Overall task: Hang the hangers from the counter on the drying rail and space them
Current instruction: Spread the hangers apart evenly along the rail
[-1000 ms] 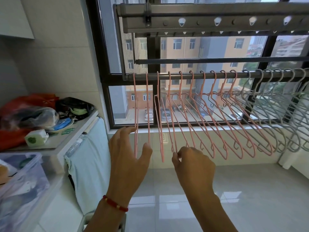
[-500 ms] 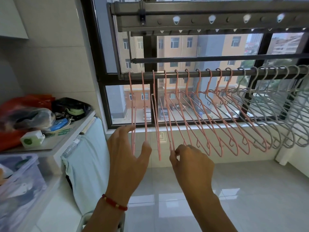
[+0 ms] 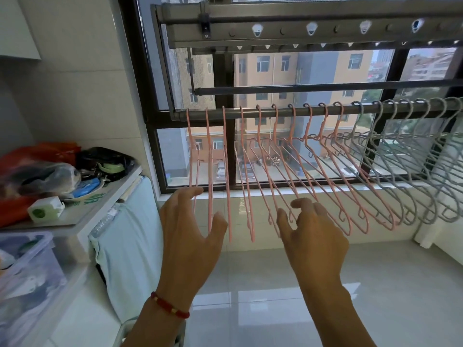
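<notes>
The pink hangers (image 3: 275, 171) hung by their hooks in a row on the drying rail (image 3: 250, 113), grey hangers (image 3: 413, 166) further right. They looked like thin coated wire: light, fairly stiff, prone to swing and tangle. The left hand (image 3: 190, 234) was spread, fingers relaxed around the leftmost ones; the right hand (image 3: 310, 234) was loosely apart near the lower bars, clamped on nothing. Nudging each hanger by its lower corner seemed best.

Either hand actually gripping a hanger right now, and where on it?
No firm grip shows. Left hand is spread around the lower ends of the leftmost pink hangers; right hand is open at the next ones' bottom tips.
</notes>
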A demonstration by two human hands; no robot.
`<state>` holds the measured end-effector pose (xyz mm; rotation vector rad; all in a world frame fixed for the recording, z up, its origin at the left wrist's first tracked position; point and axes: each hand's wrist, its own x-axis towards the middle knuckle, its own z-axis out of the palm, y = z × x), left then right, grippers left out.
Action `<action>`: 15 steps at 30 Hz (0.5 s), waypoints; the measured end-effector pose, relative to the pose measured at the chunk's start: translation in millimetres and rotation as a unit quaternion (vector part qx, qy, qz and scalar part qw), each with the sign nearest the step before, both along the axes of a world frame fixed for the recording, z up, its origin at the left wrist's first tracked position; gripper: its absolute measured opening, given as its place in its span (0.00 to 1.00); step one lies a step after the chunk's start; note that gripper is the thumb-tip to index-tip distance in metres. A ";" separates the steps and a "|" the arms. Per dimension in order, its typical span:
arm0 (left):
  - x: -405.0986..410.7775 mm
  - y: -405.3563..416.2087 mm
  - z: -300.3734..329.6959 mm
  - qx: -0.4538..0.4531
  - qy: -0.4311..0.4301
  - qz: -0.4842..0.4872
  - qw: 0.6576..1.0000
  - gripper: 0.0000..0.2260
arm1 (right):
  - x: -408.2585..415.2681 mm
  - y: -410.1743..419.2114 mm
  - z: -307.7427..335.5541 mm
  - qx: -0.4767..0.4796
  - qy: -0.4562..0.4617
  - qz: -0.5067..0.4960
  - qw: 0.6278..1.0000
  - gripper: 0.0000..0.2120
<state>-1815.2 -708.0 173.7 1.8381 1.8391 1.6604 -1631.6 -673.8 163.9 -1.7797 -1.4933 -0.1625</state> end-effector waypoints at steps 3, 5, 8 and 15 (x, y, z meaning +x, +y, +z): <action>8.8 2.6 1.3 0.002 0.000 -0.002 1.000 0.24 | 12.8 4.7 -1.7 -0.028 -0.006 -0.009 1.000 0.21; 14.7 5.6 0.7 0.001 -0.002 -0.006 1.000 0.24 | 18.5 6.6 -2.8 -0.044 -0.019 -0.010 0.999 0.21; 23.9 10.8 0.1 -0.002 0.001 -0.012 1.000 0.26 | 26.1 8.9 -5.7 -0.063 -0.028 -0.013 0.998 0.19; 43.8 13.4 2.5 -0.013 0.004 -0.017 1.000 0.24 | 31.9 9.0 -8.0 -0.084 -0.050 0.007 0.995 0.16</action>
